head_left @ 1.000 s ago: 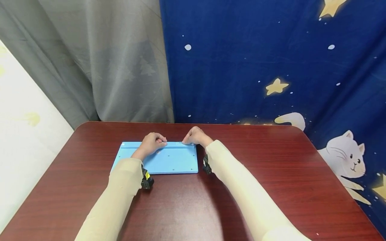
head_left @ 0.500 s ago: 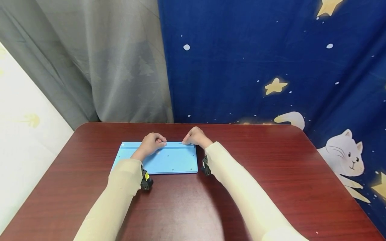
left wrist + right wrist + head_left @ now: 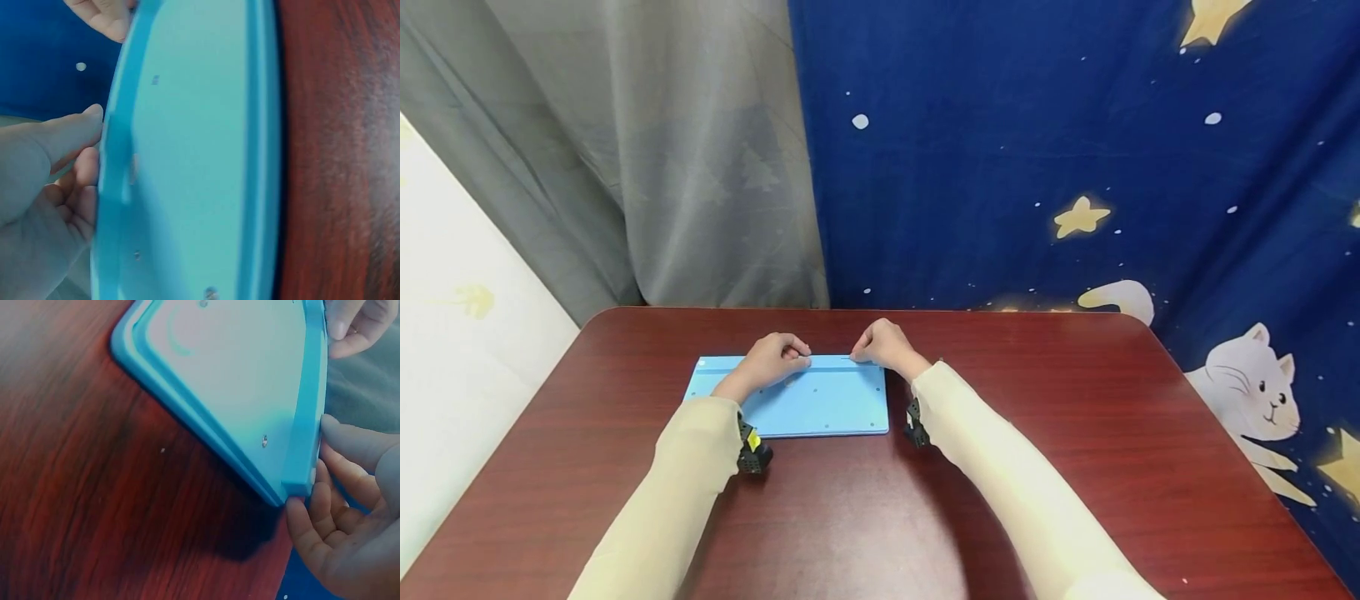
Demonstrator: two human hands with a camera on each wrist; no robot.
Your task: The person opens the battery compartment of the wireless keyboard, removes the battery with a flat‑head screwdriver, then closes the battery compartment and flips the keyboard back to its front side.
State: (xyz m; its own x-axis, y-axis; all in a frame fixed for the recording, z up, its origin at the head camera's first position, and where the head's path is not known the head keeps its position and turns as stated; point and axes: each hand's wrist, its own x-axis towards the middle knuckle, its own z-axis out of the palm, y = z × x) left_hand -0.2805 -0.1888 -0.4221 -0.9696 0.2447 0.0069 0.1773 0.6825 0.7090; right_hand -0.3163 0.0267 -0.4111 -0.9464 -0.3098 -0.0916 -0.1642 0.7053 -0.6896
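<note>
A light blue keyboard [image 3: 820, 408] lies with its screwed underside up, a raised bar [image 3: 304, 425] running along its far edge. My left hand [image 3: 767, 362] is at the middle of that far edge; its thumb [image 3: 81, 128] meets the bar and the fingers curl against the edge below. Near the far right corner, my right hand [image 3: 887, 343] grips the same edge. In the right wrist view its thumb [image 3: 350, 439] is on the bar, and one finger reaches round the corner. A thin dark slot [image 3: 846, 358] shows beside the right fingertips.
The keyboard is on a dark red wooden table [image 3: 1075, 433], close to its back edge. Behind the table hang a grey curtain [image 3: 715, 167] and a blue curtain [image 3: 970, 167] with stars and a white cat. A tiny white speck [image 3: 1184, 581] is at the lower right.
Both hands stay at the keyboard's far edge. The left wrist has shifted slightly left, and the whole head view has drifted a little.
</note>
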